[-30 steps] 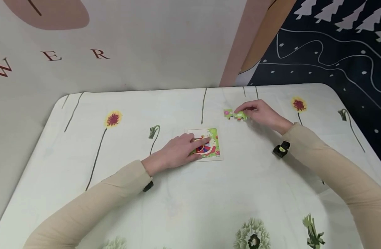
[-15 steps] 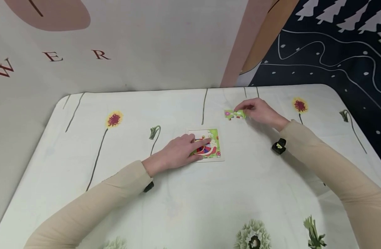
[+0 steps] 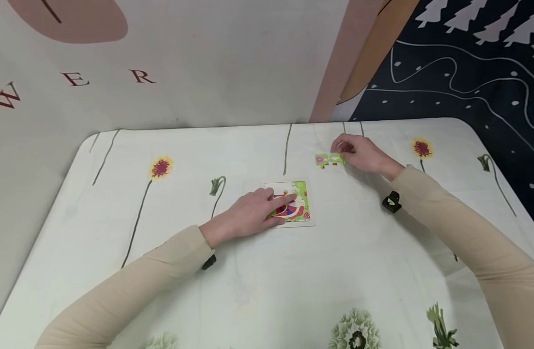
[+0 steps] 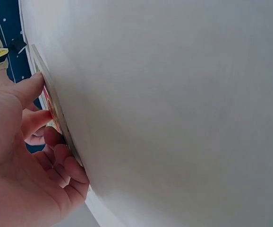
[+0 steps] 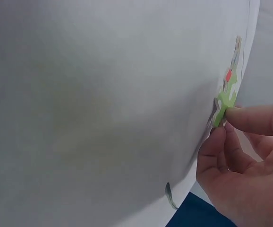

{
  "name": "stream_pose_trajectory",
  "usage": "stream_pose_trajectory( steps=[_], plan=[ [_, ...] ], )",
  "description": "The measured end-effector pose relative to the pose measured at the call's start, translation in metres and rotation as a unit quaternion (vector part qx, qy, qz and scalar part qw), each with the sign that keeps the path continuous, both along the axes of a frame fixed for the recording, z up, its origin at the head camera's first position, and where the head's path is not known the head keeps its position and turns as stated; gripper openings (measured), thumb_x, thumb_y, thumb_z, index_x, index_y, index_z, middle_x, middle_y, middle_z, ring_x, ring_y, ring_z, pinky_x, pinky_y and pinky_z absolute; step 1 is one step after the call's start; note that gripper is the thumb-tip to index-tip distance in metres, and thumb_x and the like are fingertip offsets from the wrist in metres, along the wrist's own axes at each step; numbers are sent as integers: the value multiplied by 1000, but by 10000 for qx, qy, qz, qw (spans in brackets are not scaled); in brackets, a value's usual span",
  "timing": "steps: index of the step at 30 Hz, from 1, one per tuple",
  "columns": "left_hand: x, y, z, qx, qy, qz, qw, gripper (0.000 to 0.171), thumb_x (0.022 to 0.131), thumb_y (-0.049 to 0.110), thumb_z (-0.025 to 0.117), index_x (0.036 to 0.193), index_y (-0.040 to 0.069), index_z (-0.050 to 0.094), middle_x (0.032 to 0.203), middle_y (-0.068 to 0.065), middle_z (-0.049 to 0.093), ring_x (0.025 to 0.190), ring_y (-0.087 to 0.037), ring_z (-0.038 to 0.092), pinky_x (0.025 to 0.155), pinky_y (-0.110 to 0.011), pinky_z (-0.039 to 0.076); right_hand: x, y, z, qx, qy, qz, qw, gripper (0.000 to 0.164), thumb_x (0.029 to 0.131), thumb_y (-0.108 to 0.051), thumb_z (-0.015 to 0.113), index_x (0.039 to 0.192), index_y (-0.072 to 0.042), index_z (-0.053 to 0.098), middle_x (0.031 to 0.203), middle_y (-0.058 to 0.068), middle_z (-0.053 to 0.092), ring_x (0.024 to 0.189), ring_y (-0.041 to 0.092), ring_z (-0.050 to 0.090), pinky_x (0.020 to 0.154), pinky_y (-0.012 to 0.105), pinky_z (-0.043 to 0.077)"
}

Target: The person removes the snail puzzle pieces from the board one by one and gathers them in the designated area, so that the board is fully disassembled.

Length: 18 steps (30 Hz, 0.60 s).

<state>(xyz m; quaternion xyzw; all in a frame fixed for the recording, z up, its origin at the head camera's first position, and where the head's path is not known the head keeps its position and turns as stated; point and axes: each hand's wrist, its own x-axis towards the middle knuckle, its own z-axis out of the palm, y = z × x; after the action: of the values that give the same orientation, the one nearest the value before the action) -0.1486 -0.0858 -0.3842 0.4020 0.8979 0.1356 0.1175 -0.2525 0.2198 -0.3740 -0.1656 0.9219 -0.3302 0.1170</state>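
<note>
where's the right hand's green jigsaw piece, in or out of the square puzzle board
Out: head view shows the green piece apart from the board.

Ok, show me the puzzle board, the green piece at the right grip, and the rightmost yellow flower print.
Puzzle board [image 3: 298,224]: head view, near rim.
Green piece [image 5: 226,99]: right wrist view, green face.
Flower print [image 3: 421,147]: head view, red centre.

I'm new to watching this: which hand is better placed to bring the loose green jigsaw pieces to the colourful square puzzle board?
Probably the right hand: it pinches one end of the green jigsaw pieces. The left hand rests on the square puzzle board and seems to steady it.
</note>
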Motion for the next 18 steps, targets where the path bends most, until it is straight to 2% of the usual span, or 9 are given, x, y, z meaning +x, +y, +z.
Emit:
stream_pose_trajectory(
  steps=[5, 18],
  plan=[
    [0, 0, 0, 22, 15, -8, 10000, 60, 93, 35, 64, 147, 19, 44, 84, -1, 43, 74, -17, 41, 62, -28, 35, -3, -1, -1, 130, 134, 129, 9997, 21, 91, 10, 49, 103, 3, 65, 98, 17, 61, 90, 30, 52, 83, 43, 40],
    [0, 0, 1, 53, 13, -18, 10000, 59, 94, 34, 64, 147, 19, 43, 84, -1, 44, 75, -16, 41, 63, -28, 36, -4, -3, -2, 277, 36, 49, 9996, 21, 92, 9, 49, 105, 4, 64, 101, 18, 61, 91, 31, 52, 84, 44, 40]
  ],
)
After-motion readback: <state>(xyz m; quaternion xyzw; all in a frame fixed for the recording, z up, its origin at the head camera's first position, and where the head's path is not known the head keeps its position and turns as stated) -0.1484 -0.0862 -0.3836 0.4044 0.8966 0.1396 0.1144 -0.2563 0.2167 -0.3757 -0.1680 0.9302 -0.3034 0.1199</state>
